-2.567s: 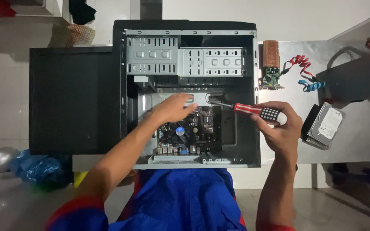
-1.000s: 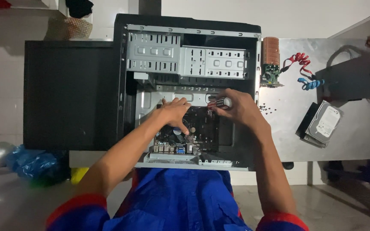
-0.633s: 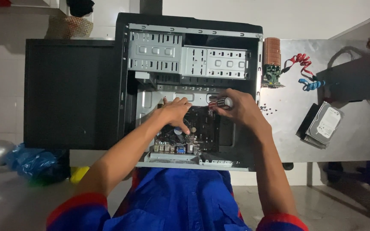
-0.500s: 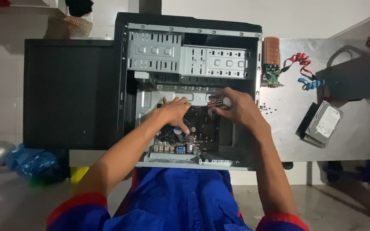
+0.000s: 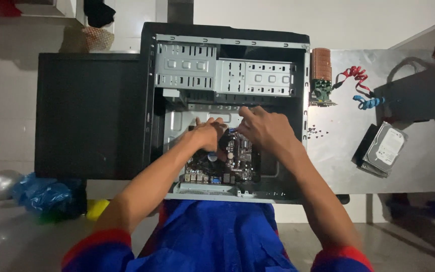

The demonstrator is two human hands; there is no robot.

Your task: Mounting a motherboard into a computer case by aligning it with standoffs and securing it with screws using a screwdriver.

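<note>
Right now I am leaning over the open computer case [image 5: 227,40], a black steel box lying on its side with its perforated grey drive cages [image 5: 225,75] facing up. My left hand [image 5: 208,135] is resting with fingers curled loosely on the upper edge of the motherboard [image 5: 227,161], a dark flat board studded with small metal ports and chips, which is sitting in the lower half of the case against the bare metal tray. My right hand [image 5: 268,130] is lying just beside it, fingers bent and pressing down on the same board; whether it is pinching anything I cannot tell. On the dull metal table [image 5: 338,161] to my right, a boxy silver hard drive [image 5: 384,148] is lying near coiled red and blue cables [image 5: 359,88], and a copper-finned card [image 5: 321,75] is sitting just beside the case.
</note>
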